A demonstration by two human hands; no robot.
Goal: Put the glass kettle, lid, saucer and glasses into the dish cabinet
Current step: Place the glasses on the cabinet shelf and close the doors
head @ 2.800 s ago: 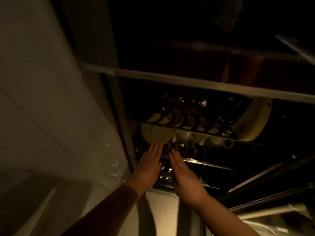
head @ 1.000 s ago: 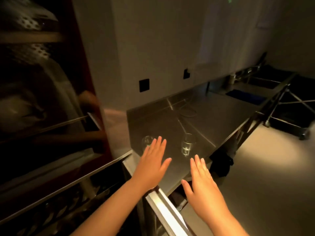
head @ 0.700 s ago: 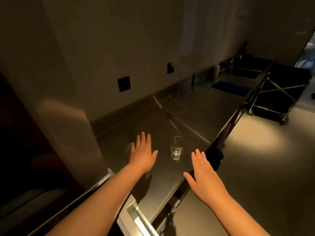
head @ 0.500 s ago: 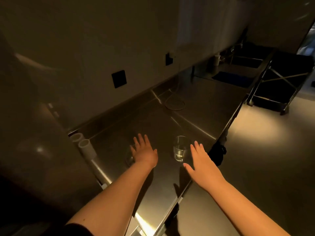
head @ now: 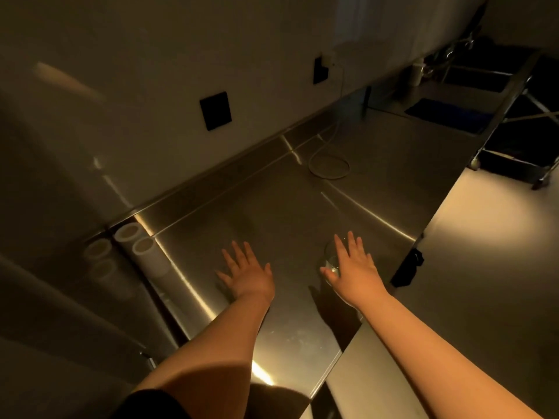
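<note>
Both hands reach out over the steel table. The left hand has its fingers straight and spread, a wide grip holding nothing; whether a glass sits under it cannot be told. The right hand is also flat with a wide grip, its thumb and palm against a clear glass standing near the table's front edge. Two white rolls lie at the left by the wall. A looped cable lies further back. No writing is readable.
</note>
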